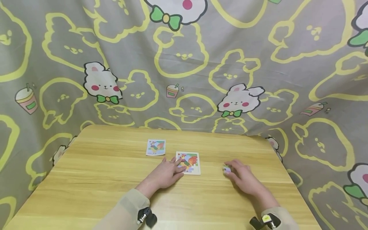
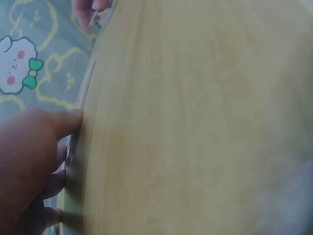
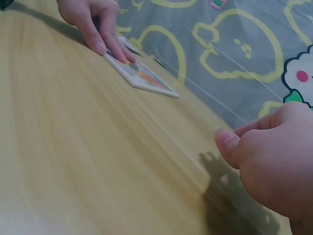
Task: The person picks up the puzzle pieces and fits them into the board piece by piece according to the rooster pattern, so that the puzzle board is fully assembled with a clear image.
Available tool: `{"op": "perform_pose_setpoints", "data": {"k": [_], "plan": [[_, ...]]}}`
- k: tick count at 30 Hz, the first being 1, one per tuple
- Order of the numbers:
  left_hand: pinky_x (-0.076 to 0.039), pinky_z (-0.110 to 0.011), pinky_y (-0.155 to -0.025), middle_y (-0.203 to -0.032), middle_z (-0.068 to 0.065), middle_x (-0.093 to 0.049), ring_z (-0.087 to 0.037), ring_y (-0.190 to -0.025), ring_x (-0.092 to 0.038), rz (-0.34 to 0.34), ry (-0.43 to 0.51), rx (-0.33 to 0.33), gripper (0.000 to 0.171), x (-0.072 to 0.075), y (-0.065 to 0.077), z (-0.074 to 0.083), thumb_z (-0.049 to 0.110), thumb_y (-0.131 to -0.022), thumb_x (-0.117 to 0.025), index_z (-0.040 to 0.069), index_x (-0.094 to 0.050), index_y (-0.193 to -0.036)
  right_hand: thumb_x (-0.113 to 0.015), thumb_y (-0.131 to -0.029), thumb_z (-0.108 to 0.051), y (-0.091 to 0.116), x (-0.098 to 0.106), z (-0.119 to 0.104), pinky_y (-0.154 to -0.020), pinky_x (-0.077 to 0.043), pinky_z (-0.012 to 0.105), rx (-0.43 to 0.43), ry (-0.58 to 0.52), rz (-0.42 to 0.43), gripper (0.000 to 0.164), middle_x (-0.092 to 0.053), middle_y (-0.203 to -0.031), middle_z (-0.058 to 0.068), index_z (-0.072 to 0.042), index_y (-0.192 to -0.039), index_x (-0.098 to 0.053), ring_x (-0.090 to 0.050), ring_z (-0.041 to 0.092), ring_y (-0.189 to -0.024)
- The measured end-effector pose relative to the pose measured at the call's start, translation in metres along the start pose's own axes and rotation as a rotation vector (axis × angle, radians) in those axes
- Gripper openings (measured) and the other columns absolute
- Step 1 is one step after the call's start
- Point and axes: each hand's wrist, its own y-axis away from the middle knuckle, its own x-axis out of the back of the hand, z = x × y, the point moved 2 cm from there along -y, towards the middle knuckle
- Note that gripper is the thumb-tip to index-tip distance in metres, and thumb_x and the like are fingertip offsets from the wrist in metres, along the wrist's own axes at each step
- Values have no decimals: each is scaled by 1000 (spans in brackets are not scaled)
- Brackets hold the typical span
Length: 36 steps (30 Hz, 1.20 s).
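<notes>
A square jigsaw puzzle [image 1: 192,159] with a white border and a rooster picture lies on the wooden table. My left hand [image 1: 166,174] rests at its left side, extended fingers spread over the board's edge and picture. In the right wrist view the same puzzle board [image 3: 146,81] appears at a slant beneath those fingers. Right of the board, my right hand [image 1: 244,177] pinches a small puzzle piece [image 1: 226,168] in pale purple and green. From the left wrist, that piece [image 2: 93,18] shows edge-on; in the right wrist view my thumb and fingers hide it.
A paper card [image 1: 156,147] with a matching rooster picture lies behind and left of the board. The wooden table [image 1: 115,191] reaches back to a grey patterned curtain [image 1: 138,57], which also hangs along both sides.
</notes>
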Motion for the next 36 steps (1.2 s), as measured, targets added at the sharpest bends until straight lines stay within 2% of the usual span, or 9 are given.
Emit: {"op": "perform_pose_setpoints", "data": {"k": [4,11,22,28,36], "plan": [[-27,-75,-115,-161,-10,-48,-45,-147,-42,-2,-2,4,39,-1,0,-1,34,-109,-60,19,-69,-143,-73,-101,-15,-9,-6,-6,-89,-35,44,16,2,-7,42,-64,-121,1,0,-139,-64,-60,14,-102],[-26,-75,-115,-161,-7,-48,-44,-148,-41,-5,-12,13,39,-4,-2,-2,37,-110,-59,19,-69,-144,-74,-101,-19,-22,-14,-21,-86,-33,40,6,-24,-45,45,-62,-121,-3,-3,-141,-63,-55,8,-95],[-26,-75,-115,-161,-8,-48,-44,-147,-42,1,-20,10,39,-5,-2,-3,37,-110,-59,20,-69,-144,-72,-102,-21,-39,-25,-38,-89,-29,42,40,-53,-61,45,-63,-122,-4,-5,-143,-63,-55,7,-95],[-26,-76,-115,-160,-10,-49,-46,-146,-42,9,-18,2,38,-3,-2,-2,34,-110,-60,18,-70,-143,-72,-102,-22,-46,-30,-46,-86,-29,40,57,-73,-79,46,-61,-118,-7,-5,-143,-62,-52,6,-89],[-26,-76,-114,-160,-10,-49,-46,-146,-42,4,-12,-2,38,-2,-2,-1,32,-110,-61,17,-70,-143,-73,-102,-23,-50,-39,-54,-84,-29,39,77,-79,-104,44,-61,-115,-5,-4,-141,-64,-51,7,-89]]}}
